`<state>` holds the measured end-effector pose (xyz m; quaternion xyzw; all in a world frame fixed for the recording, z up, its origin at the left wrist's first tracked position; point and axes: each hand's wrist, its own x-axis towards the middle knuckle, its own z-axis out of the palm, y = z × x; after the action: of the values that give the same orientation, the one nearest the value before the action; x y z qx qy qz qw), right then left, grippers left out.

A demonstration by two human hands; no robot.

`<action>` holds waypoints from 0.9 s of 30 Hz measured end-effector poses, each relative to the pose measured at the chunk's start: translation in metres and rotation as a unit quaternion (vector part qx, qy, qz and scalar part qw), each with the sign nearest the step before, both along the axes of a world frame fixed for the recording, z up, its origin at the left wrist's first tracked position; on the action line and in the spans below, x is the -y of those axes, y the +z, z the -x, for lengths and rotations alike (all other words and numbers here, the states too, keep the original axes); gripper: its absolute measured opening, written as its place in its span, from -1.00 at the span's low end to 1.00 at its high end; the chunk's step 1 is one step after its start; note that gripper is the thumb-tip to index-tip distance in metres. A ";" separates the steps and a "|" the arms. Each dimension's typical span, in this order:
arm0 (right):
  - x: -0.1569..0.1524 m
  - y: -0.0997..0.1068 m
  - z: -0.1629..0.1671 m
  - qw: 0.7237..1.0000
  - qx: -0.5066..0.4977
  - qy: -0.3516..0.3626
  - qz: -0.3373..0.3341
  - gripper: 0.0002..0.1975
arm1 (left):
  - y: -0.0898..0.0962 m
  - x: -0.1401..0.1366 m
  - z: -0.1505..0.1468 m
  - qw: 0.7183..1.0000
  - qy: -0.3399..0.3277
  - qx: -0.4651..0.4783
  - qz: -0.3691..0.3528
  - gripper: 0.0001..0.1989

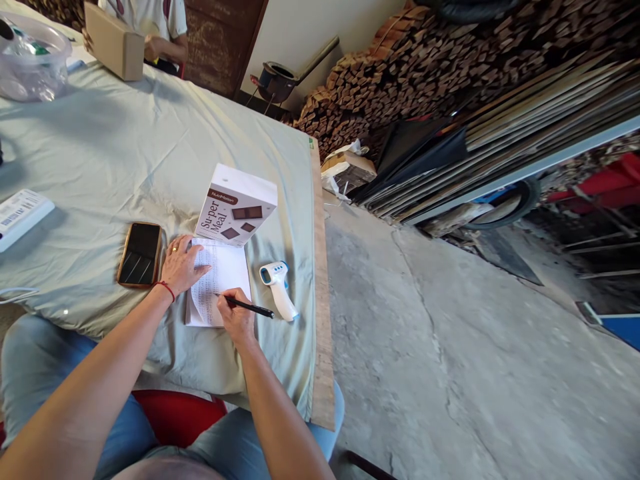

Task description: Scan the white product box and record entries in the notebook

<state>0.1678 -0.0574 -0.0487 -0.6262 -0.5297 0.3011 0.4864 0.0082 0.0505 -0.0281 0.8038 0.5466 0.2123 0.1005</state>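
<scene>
A notebook [235, 263] with lines of handwriting lies on the cloth in front of me. My right hand [237, 320] grips a black pen [255, 308], its tip on or just over the page. Spread across the notebook's upper left corner, my left hand [183, 263] rests flat with the fingers apart. A white "Su-per Meal" box [237, 207] stands upright just behind the notebook. To the left of my left hand is a phone [140, 255] in a brown case, its screen dark. A white and blue infrared thermometer [279, 290] lies to the right of the notebook.
The cloth-covered table [150, 147] ends at a wooden edge [323, 300] on the right. A white box-shaped device [24, 219] lies at far left. Across the table a person [167, 33] touches a cardboard box [114, 43] near a plastic tub [33, 60]. Firewood [400, 73] is stacked beyond.
</scene>
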 end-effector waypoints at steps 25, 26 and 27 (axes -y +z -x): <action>-0.001 -0.006 -0.001 1.000 0.018 -0.002 -0.022 -0.83 | 0.008 0.003 -0.001 1.000 0.000 -0.018 0.004 -0.52; -0.001 -0.006 -0.001 1.000 0.018 -0.002 -0.023 -0.83 | 0.008 0.003 -0.001 1.000 0.001 -0.019 0.005 -0.52; -0.001 -0.006 -0.001 1.000 0.017 -0.004 -0.024 -0.83 | 0.008 0.003 -0.001 1.000 0.001 -0.019 0.006 -0.51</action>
<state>0.1685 -0.0567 -0.0550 -0.6217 -0.5426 0.2758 0.4930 0.0094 0.0476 -0.0205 0.8064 0.5508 0.1936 0.0946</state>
